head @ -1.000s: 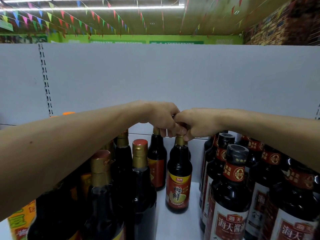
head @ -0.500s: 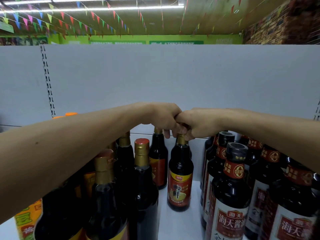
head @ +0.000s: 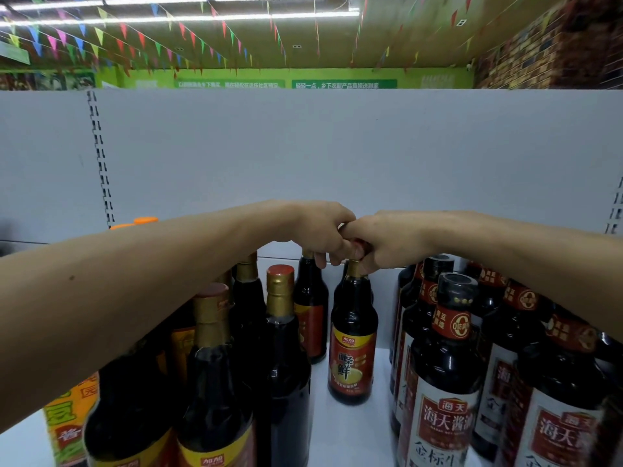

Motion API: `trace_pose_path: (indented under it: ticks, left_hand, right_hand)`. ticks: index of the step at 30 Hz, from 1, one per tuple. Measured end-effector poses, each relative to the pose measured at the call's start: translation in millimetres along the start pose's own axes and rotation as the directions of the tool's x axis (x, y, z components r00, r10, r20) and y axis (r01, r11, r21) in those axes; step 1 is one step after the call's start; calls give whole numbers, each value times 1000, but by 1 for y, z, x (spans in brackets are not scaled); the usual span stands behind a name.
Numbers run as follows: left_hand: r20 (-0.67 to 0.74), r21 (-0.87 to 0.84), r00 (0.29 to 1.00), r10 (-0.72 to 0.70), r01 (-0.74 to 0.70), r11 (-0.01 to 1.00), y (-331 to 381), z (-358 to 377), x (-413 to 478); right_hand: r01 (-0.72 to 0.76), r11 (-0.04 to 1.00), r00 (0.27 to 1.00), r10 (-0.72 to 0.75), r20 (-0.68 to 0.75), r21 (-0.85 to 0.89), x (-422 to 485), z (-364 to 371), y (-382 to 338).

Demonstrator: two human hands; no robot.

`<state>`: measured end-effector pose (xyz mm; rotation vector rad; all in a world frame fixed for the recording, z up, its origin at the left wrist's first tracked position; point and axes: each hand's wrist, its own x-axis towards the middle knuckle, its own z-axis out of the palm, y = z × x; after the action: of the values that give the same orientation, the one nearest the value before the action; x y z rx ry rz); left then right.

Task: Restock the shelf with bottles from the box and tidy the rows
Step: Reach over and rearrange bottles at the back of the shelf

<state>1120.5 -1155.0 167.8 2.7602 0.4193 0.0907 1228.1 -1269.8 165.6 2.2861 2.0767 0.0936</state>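
Both my arms reach over the white shelf. My right hand grips the gold-capped top of a dark sauce bottle with a red and yellow label, which stands upright alone in the middle gap. My left hand touches the right hand, its fingers curled down over the cap of another dark bottle just left and behind. Both caps are hidden by the fingers. No box is in view.
Gold-necked dark bottles crowd the left under my left forearm. Black-capped soy sauce bottles with red and white labels fill the right. The white back panel rises behind. Orange caps peek out at far left.
The hands and the gripped bottle have barely shifted; the bottle stands a touch farther back on the shelf, and the view has drifted slightly.
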Motion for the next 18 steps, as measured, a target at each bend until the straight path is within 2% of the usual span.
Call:
trace_pose_path:
  ticks: [7,13,18]
  left_hand:
    - [-6,64,999,-35,36,997,-6,-21,-35]
    - [53,125,998,-44,37,991,-14,-39,-85]
    - [13,160,996,-83,80,984,-19,-46,-111]
  right_hand:
    - [23,996,998,-29,-65,-89,-12,-15,-23]
    - [116,992,991,-113,-71,44,-28,-24,-57]
    - [153,985,987,-148,-55,80,-22,-14,-85]
